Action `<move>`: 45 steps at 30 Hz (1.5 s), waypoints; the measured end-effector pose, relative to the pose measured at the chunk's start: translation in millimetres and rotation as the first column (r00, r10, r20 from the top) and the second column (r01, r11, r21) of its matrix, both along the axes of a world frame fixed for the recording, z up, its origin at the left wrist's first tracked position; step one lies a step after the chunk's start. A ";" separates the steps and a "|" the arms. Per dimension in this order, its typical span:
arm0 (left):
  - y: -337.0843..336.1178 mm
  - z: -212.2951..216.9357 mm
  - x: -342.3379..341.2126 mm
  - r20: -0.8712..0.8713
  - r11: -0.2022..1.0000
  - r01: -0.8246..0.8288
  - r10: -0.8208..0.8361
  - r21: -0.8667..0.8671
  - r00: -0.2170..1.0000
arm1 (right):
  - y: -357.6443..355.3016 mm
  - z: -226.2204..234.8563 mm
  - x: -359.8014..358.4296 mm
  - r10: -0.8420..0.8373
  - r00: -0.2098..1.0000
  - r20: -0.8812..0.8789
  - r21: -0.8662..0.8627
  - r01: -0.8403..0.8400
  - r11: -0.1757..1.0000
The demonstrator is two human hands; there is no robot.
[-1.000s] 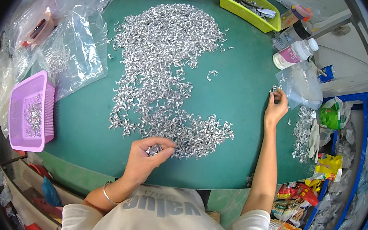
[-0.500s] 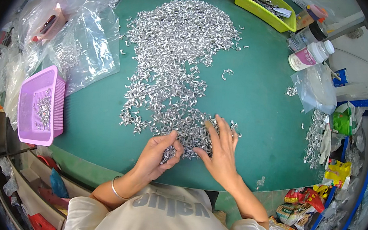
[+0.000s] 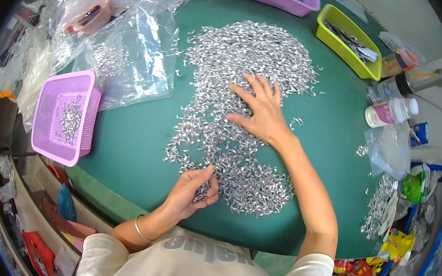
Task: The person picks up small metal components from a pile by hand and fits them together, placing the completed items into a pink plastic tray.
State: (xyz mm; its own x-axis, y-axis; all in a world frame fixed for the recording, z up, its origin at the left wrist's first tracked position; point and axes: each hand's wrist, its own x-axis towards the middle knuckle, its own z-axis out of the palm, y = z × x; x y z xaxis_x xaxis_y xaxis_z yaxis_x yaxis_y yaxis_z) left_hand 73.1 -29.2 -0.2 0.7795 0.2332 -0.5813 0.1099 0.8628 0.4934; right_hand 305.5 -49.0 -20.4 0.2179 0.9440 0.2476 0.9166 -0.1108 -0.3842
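Head view: left hand (image 3: pixel 193 188) curled shut around a clutch of small shiny metal clips (image 3: pixel 203 191); right hand (image 3: pixel 259 111) splayed open, flat on the glittering clip heap (image 3: pixel 235 102) covering the green table (image 3: pixel 134 145).

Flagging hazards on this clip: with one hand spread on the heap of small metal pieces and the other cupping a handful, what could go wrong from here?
1. The right hand lies flat on the pile of metal pieces; a sweep could scatter pieces toward strays already lying apart.
2. The left hand cups a loose handful near the table edge; pieces might slip through the fingers and fall off.
3. Bare skin pressed on small, possibly sharp metal may get nicked.
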 end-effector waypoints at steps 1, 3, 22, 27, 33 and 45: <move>3.1 -1.0 -2.0 0.005 1.000 -0.008 0.008 -0.001 1.000 | 0.7 -1.2 -7.7 -0.004 1.000 0.021 0.005 0.003 1.000; 9.7 -4.6 -5.7 0.022 1.000 -0.013 0.014 -0.007 1.000 | -4.4 0.5 -22.1 0.018 1.000 0.006 -0.008 -0.018 1.000; 27.6 -0.7 -6.6 0.026 0.978 -0.054 0.049 0.200 0.998 | -42.2 17.9 -14.0 -0.007 0.999 0.042 -0.178 0.014 0.984; 30.8 -1.9 -6.1 0.010 0.985 -0.053 0.052 0.167 0.999 | -98.3 29.0 -33.6 -0.041 0.988 -0.148 -0.261 0.001 0.965; 30.3 -3.9 0.2 0.000 0.984 -0.027 0.027 0.176 1.000 | -118.2 32.4 -20.5 -0.187 0.912 -0.365 0.012 0.206 0.979; 21.0 -0.8 12.4 -0.033 0.978 0.039 -0.033 0.205 0.999 | -54.6 6.5 15.7 -0.318 0.947 -0.043 0.056 0.321 0.946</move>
